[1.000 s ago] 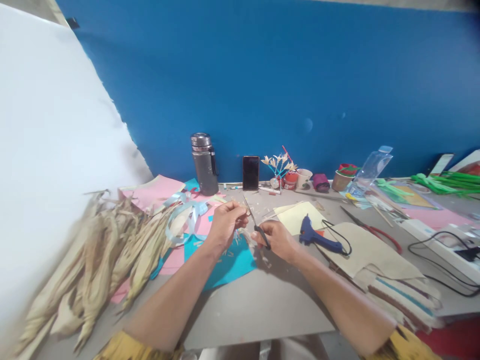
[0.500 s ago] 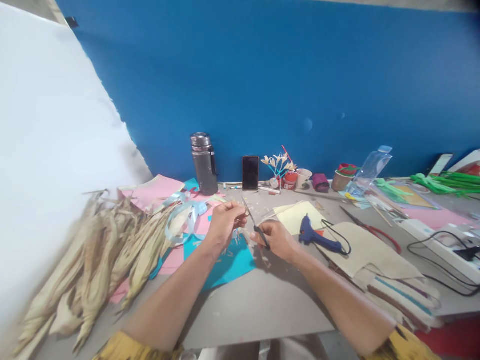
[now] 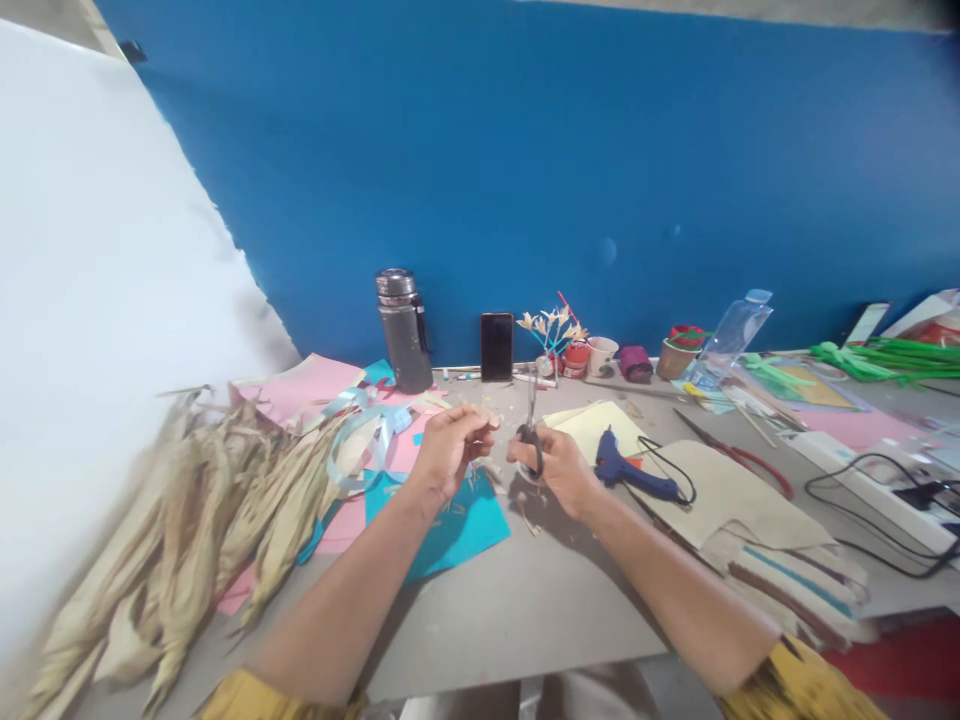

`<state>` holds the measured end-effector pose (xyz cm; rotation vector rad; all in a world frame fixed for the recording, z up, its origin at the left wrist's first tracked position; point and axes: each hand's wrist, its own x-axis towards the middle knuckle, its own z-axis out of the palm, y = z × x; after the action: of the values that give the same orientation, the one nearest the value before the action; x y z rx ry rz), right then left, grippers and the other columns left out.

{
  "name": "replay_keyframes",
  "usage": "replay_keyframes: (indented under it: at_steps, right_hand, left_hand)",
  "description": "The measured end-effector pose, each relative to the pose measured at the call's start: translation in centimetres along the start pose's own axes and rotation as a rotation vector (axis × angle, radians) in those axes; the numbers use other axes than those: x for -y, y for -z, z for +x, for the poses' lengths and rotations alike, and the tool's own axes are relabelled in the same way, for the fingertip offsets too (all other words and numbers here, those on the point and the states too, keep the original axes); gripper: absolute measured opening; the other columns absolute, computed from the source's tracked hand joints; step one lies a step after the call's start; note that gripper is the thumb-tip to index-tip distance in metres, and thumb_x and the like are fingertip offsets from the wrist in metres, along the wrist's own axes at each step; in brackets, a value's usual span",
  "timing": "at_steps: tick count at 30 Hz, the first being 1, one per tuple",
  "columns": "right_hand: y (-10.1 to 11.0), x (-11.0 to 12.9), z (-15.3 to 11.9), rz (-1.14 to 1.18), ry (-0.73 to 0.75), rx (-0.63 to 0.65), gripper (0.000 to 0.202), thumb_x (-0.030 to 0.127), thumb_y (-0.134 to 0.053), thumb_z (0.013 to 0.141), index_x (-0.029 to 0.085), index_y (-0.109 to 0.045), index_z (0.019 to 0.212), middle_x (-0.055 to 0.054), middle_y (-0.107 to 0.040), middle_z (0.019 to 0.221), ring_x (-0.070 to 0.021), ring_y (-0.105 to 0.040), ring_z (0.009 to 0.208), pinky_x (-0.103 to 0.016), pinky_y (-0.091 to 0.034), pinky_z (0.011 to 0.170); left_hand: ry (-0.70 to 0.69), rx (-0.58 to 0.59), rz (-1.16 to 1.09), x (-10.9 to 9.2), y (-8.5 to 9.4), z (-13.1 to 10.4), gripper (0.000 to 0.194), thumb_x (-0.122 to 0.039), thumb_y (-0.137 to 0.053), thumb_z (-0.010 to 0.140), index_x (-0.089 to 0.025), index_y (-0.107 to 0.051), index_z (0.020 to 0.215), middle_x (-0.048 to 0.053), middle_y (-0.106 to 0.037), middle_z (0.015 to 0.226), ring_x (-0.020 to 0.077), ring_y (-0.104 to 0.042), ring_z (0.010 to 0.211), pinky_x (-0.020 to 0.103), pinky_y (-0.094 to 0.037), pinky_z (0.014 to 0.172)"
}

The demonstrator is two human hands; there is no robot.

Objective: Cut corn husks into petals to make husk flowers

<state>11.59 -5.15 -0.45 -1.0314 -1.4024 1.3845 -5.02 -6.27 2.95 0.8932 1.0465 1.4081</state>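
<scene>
My right hand (image 3: 562,472) is closed round the black handles of a pair of scissors (image 3: 531,440), whose blades point up and away from me. To its left, my left hand (image 3: 450,452) is closed in a pinch, with a small pale scrap (image 3: 491,420) that looks like dry corn husk at its fingertips. The scissor blades stand apart from that scrap. Under my left hand lies a turquoise sheet (image 3: 465,530) with pale clippings on it. More pale clippings are scattered on the table between my hands.
Dried corn husks (image 3: 180,530) are heaped at the left beside a light blue ribbon (image 3: 337,460). A thermos (image 3: 406,340), a phone (image 3: 496,347) and husk flowers (image 3: 551,325) stand along the back. To the right lie a blue glue gun (image 3: 634,475), red-handled pliers (image 3: 739,455) and a power strip (image 3: 874,490).
The scissors have swung from pointing up-left near my left fingers to nearly straight ahead, and the right hand has moved slightly away. My left hand keeps its pinch in about the same place.
</scene>
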Motion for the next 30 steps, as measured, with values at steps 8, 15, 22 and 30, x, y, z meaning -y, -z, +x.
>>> replay_keyframes:
  at_steps: [8,15,22,30]
  right_hand:
    - [-0.1,-0.2,0.2,0.070,0.086,-0.089,0.037,0.040,-0.083,0.060,0.016,-0.064,0.081,0.003,-0.054,0.062,-0.0101,-0.042,0.055,-0.024,-0.033,0.051]
    - [-0.1,0.5,0.3,0.110,0.042,-0.156,0.031,0.034,-0.078,0.058,0.016,-0.061,0.076,0.005,-0.051,0.056,-0.0086,-0.040,0.050,-0.022,-0.030,0.046]
    - [0.0,-0.4,0.7,0.028,0.122,-0.117,0.029,0.034,-0.078,0.060,0.016,-0.061,0.076,0.004,-0.053,0.058,-0.0093,-0.043,0.053,-0.022,-0.033,0.049]
    - [0.1,-0.8,1.0,0.005,0.137,-0.170,0.030,0.035,-0.076,0.063,0.016,-0.063,0.083,0.003,-0.058,0.064,-0.0106,-0.047,0.055,-0.022,-0.037,0.050]
  left_hand:
    - [-0.024,0.045,0.191,1.5,-1.1,-0.6,0.012,-0.022,-0.069,0.060,-0.016,-0.060,0.055,-0.001,-0.055,0.055,0.0104,-0.051,0.052,0.024,-0.041,0.053]
    - [0.057,0.042,0.066,1.4,-1.0,-0.6,0.026,-0.039,-0.066,0.068,-0.014,-0.067,0.074,0.004,-0.065,0.069,0.0132,-0.056,0.056,0.025,-0.042,0.051]
    - [-0.097,0.087,0.337,2.6,-1.1,-0.6,0.014,-0.028,-0.068,0.070,-0.017,-0.061,0.066,-0.002,-0.056,0.057,0.0113,-0.051,0.053,0.023,-0.042,0.054]
    - [-0.257,0.063,0.496,2.5,-0.7,-0.1,0.016,-0.031,-0.063,0.075,-0.018,-0.057,0.069,-0.003,-0.055,0.056,0.0124,-0.050,0.055,0.024,-0.040,0.055]
